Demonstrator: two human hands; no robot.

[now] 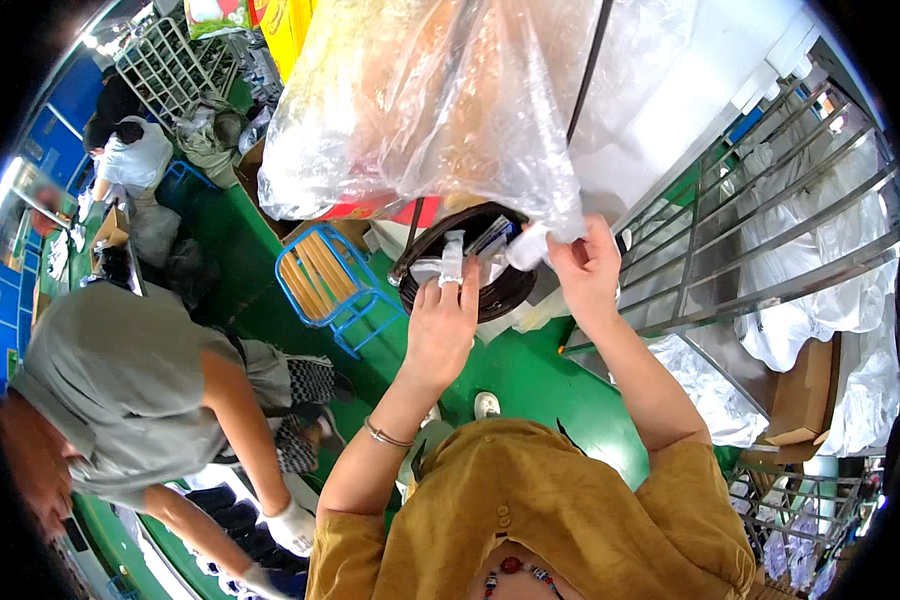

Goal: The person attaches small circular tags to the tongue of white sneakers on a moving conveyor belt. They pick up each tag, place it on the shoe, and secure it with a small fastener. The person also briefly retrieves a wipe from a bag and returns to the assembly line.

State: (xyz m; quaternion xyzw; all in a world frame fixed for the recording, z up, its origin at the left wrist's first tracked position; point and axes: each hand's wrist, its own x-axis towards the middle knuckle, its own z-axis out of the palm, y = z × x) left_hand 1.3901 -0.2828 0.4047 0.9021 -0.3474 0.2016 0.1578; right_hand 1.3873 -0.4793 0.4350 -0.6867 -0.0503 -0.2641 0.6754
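My left hand (442,330) is closed at the fingertips on a small white plastic piece (452,258), its index finger stretched along it. My right hand (588,275) pinches a crumpled white strip (530,247) beside the lower corner of a large clear plastic bag (440,130). Whether the strip is part of that bag I cannot tell. Below both hands is a dark brown round basket (507,305), with white and grey small items in it, partly hidden by my fingers.
A blue-framed stool (317,277) with wooden slats stands left of the basket. Metal rack bars (760,250) holding plastic bags rise on the right, near a cardboard box (805,395). A co-worker in grey (130,370), wearing white gloves, bends over dark items at lower left.
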